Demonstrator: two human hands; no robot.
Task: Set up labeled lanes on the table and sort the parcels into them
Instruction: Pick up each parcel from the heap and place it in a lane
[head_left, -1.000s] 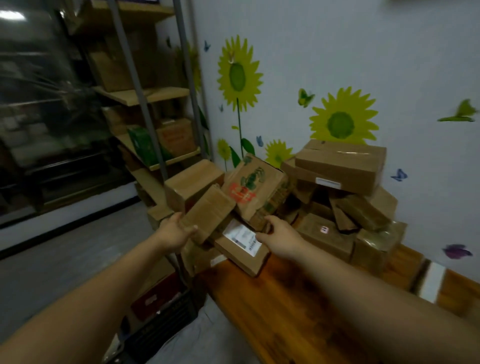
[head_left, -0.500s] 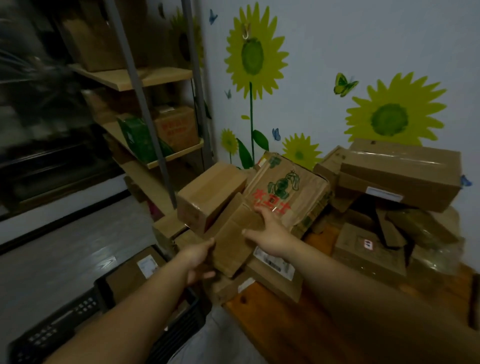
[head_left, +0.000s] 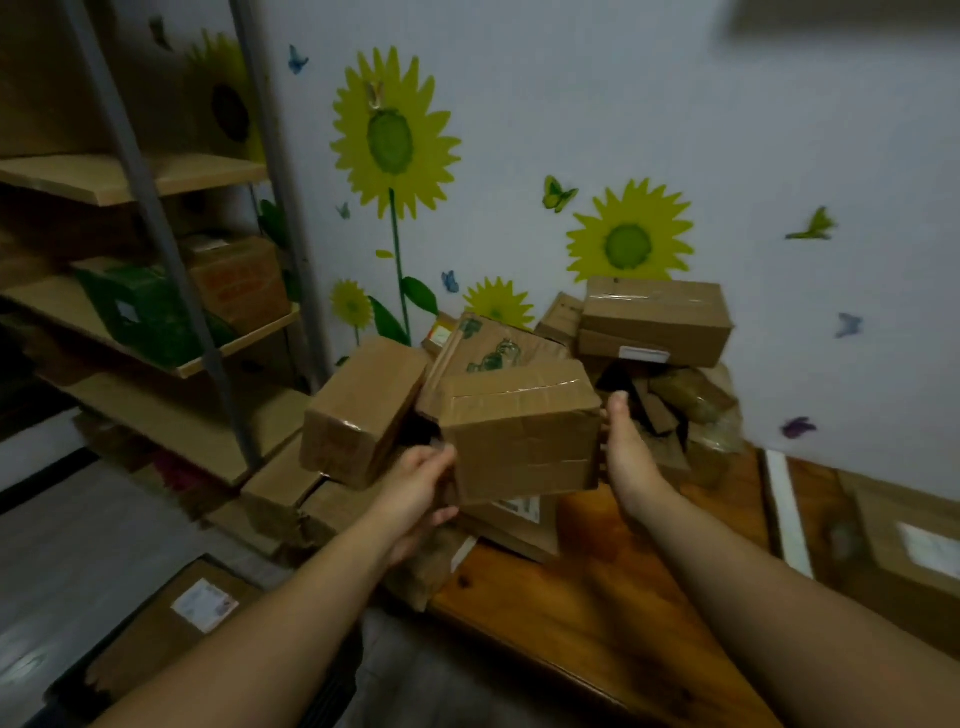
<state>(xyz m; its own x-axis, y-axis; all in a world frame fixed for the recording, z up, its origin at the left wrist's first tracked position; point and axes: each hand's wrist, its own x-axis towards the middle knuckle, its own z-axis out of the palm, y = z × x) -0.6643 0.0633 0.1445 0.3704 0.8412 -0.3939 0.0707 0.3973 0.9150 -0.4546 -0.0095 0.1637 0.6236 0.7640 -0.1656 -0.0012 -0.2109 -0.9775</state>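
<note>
A wooden desk (head_left: 597, 597), cut off at right, carries a heap of parcels (head_left: 654, 322) against the sunflower-painted wall (head_left: 519, 130). The lowest are hidden and the labels too blurred to read. Shelves (head_left: 130, 182) at left hold a green box (head_left: 145, 312) and a brown carton (head_left: 239, 280). Above the desk's left end, one parcel (head_left: 519, 436) is clamped between both hands: the left hand (head_left: 415, 488) grips its lower corner, and the right hand (head_left: 628, 452) clasps its side, fingers hidden.

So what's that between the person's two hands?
A taped cardboard parcel fills that gap in the head view. The left hand grips its lower left corner; the right hand presses its right side, with the parcel pile behind it.
</note>
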